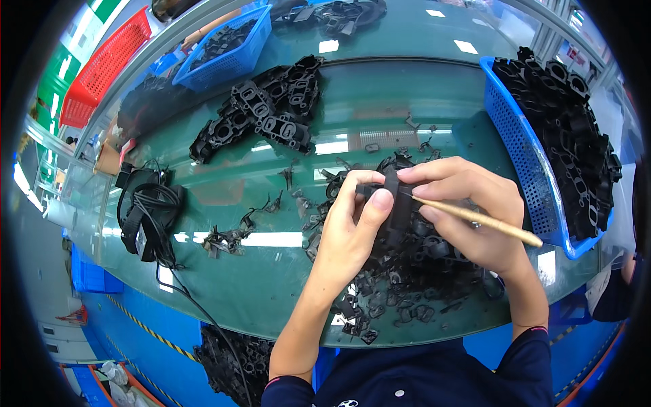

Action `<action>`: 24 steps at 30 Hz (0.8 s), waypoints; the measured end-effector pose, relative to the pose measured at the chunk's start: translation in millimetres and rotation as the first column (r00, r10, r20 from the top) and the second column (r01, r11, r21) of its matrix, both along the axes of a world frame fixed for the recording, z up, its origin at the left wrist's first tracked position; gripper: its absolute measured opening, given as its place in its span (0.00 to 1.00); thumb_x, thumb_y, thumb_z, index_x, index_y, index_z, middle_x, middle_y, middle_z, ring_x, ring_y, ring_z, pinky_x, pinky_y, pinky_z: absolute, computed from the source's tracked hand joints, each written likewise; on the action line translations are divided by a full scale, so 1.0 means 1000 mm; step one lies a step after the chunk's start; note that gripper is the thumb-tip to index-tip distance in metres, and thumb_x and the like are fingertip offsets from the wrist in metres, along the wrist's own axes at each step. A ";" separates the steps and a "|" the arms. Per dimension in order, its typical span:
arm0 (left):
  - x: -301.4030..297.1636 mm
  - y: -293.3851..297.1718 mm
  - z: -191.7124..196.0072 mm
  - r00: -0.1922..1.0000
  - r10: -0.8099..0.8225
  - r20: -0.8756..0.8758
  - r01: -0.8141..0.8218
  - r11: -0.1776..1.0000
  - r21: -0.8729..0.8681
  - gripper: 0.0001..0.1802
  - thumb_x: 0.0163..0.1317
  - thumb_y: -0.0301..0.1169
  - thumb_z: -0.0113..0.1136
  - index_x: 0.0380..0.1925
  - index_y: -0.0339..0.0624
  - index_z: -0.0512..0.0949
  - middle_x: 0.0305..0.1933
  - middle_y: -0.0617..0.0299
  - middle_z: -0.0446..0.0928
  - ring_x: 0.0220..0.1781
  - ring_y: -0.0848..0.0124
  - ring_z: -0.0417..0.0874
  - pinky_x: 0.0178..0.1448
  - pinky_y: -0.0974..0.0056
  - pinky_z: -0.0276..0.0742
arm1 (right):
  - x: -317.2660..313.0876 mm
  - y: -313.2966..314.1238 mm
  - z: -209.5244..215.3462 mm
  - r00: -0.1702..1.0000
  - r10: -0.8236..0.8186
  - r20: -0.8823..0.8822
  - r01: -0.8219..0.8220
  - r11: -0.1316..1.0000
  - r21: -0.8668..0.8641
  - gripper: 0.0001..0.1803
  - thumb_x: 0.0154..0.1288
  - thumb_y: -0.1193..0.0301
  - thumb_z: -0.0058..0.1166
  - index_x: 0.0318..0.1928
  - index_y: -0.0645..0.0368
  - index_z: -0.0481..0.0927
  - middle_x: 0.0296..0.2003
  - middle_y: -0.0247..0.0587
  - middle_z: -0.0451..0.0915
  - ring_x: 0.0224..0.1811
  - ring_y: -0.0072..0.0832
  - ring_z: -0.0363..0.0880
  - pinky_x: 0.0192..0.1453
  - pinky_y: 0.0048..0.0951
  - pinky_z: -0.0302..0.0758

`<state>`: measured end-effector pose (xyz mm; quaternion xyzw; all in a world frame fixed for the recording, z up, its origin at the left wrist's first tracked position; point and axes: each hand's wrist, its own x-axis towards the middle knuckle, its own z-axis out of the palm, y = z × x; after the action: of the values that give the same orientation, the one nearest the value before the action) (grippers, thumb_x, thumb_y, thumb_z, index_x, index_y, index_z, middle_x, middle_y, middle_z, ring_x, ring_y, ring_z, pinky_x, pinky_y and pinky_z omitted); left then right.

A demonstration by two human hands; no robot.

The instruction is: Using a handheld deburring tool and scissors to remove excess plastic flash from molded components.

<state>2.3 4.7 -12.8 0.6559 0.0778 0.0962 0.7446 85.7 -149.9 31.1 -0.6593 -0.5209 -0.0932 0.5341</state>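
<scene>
A dark moulded plastic part point(399, 214) is gripped upright by my left hand point(349, 227), its thumb and fingers closed around the near side. My right hand point(481, 207) pinches a slim tool with a tan wooden handle point(502, 225). The tool's thin tip points at the part, and the right fingertips touch the part's upper edge. What the tip touches is hard to make out. Beneath both hands lies a heap of similar black parts point(437, 261), partly hidden by them. Small black scraps point(407, 312) are scattered around it on the green tabletop point(271, 292).
At the right, a blue basket point(519, 139) is piled with black parts. More black mouldings point(261, 108) are stacked farther back. A black strapped device with coiled cable point(150, 210) lies on the left. Blue point(254, 51) and red point(105, 71) baskets stand at the far left.
</scene>
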 end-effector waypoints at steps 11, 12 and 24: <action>0.001 -0.008 0.007 0.969 -0.024 0.247 0.112 0.930 -0.351 0.35 0.51 0.36 0.66 0.56 0.40 0.59 0.55 0.55 0.65 0.56 0.70 0.70 0.58 0.66 0.71 | -0.005 -0.003 0.007 0.999 0.016 0.051 -0.021 0.995 0.095 0.09 0.48 0.82 0.61 0.33 0.64 0.78 0.41 0.51 0.80 0.44 0.39 0.81 0.47 0.31 0.78; 0.001 -0.007 0.007 0.969 -0.016 0.248 0.108 0.925 -0.364 0.38 0.48 0.34 0.69 0.56 0.40 0.58 0.56 0.54 0.65 0.58 0.68 0.69 0.58 0.65 0.72 | -0.007 -0.003 0.007 0.999 0.018 0.034 -0.021 0.995 0.098 0.09 0.48 0.82 0.61 0.33 0.64 0.78 0.41 0.51 0.79 0.45 0.39 0.80 0.47 0.31 0.78; 0.004 -0.018 -0.005 0.889 0.172 0.424 -0.034 0.949 -0.313 0.45 0.37 0.27 0.75 0.53 0.42 0.56 0.53 0.57 0.61 0.57 0.66 0.67 0.62 0.61 0.66 | -0.024 0.000 0.001 0.997 -0.066 0.026 0.061 0.984 0.170 0.11 0.45 0.83 0.62 0.34 0.65 0.79 0.39 0.53 0.78 0.38 0.38 0.81 0.40 0.30 0.79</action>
<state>6.1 -13.0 -17.6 0.4917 -0.0462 0.2709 0.8262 61.8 -150.0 31.7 -0.6264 -0.4981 -0.1643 0.5766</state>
